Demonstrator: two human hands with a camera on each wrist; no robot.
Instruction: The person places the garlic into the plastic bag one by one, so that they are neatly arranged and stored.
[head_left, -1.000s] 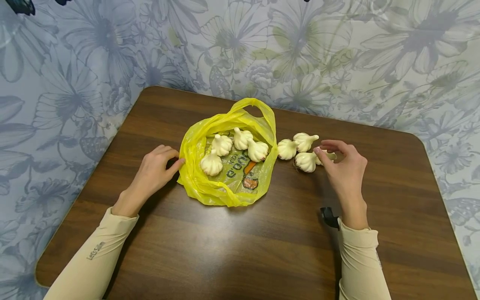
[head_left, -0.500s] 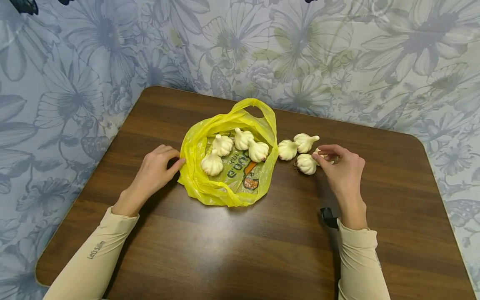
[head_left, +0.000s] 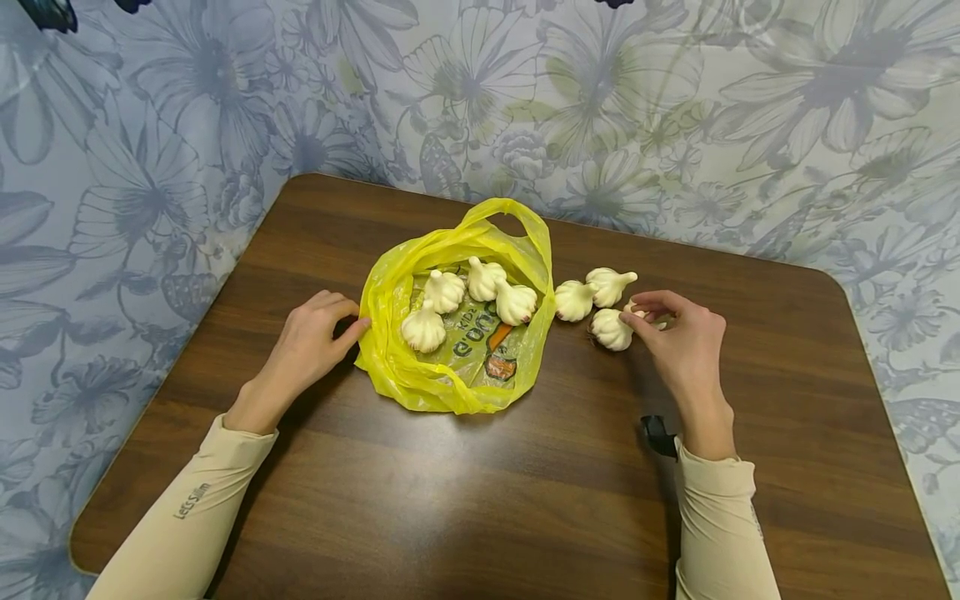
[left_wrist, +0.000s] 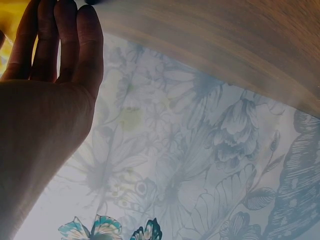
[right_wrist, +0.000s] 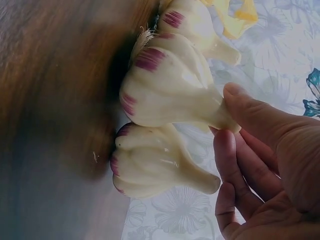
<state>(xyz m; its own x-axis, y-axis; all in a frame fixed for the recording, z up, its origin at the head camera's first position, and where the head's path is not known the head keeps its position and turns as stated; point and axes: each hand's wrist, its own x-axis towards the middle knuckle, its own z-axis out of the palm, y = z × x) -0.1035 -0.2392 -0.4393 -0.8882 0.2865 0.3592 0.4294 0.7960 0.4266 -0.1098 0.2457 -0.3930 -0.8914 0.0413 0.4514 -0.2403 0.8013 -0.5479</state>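
A crumpled yellow plastic bag (head_left: 386, 367) lies wide open on the table, with several garlic bulbs (head_left: 423, 327) inside. My left hand (head_left: 311, 333) pinches the bag's left rim between thumb and fingers. In the left wrist view those fingers (left_wrist: 67, 45) overlap a strip of yellow at the top corner. To the right of the bag my right hand (head_left: 686, 342) pinches a garlic bulb (right_wrist: 170, 82) by its stem, thumb on one side and fingertips on the other. Another garlic bulb (right_wrist: 155, 160) sits beside it in the right wrist view.
Two more garlic bulbs, one near the bag (head_left: 573, 300) and one farther back (head_left: 611, 286), lie left of my right hand. The brown wooden table (head_left: 450, 508) has rounded corners and meets a flowered wall (head_left: 525, 100) behind.
My right hand has moved slightly left, and its thumb and fingertips have closed over the bulb's stem. The left hand and the bag have stayed in place.
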